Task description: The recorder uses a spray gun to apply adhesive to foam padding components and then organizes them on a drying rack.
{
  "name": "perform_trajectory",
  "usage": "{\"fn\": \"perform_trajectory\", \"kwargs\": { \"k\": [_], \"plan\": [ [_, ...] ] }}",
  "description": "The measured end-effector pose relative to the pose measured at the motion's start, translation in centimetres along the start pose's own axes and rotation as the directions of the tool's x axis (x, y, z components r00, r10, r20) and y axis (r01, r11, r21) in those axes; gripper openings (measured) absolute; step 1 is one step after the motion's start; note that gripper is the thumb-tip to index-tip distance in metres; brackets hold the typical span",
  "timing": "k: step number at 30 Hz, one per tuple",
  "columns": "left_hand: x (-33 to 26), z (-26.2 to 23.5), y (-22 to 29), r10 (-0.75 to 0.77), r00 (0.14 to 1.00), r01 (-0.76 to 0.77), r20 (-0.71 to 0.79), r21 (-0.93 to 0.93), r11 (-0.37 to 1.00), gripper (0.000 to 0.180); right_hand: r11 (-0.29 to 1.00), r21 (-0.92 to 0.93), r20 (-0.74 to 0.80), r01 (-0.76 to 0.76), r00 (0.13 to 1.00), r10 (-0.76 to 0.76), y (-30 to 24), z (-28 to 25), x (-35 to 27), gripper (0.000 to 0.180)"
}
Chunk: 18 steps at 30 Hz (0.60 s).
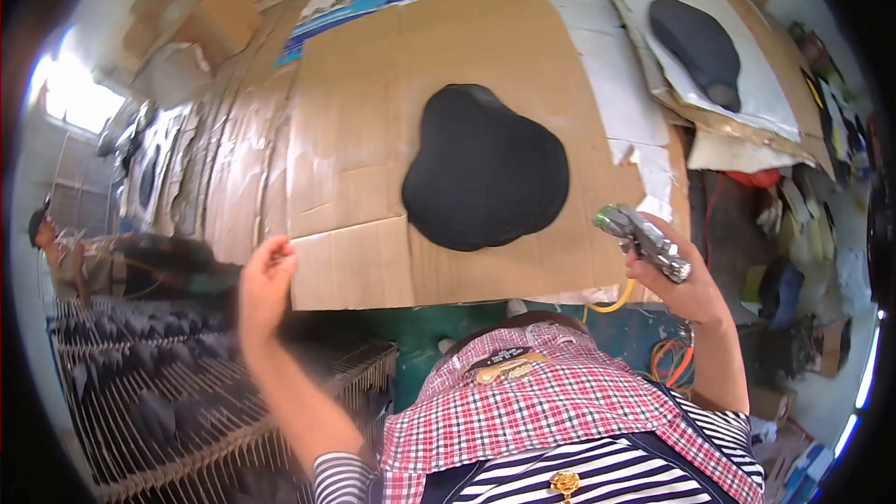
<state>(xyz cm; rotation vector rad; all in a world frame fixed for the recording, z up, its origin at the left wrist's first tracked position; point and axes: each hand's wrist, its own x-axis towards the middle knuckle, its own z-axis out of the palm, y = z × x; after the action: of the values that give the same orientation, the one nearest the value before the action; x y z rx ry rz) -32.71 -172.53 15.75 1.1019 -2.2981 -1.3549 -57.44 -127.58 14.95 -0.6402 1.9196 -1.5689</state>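
In my right hand [677,271] is a metal spray gun [644,238] with a greenish front end, its nozzle facing left over the cardboard's right edge. A yellow hose shows below it. Before me lies a black rounded pad-like piece [485,168] with lobed edges; layered outlines at its rim suggest a stack. It rests on a big brown cardboard sheet [355,131], apart from both hands. My left hand [268,285] hovers by the sheet's near left corner, fingers curled in and nothing visible in them.
Another dark pad [698,47] lies on a white-topped board [765,103] at the far right. Racks [168,392] with many dark pieces stand at the lower left. Beyond them is another person [70,257]. An orange hose [674,359] coils on the floor to my right.
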Motion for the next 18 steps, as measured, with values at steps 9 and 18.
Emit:
{"fn": "perform_trajectory", "kwargs": {
  "k": [9,18],
  "plan": [
    [2.8,10.5,-3.5,0.017,0.968,-0.042,0.252,0.093,0.995,0.034,0.999,0.054,-0.2,0.008,0.98,0.003,-3.2,-1.5,-6.8,0.058],
    [0.5,9.3,-8.2,0.048,0.983,-0.084,0.18,0.201,0.976,0.035,0.962,0.23,0.131,-0.144,0.985,0.116,-4.6,0.5,-10.2,0.05]
  ]
}}
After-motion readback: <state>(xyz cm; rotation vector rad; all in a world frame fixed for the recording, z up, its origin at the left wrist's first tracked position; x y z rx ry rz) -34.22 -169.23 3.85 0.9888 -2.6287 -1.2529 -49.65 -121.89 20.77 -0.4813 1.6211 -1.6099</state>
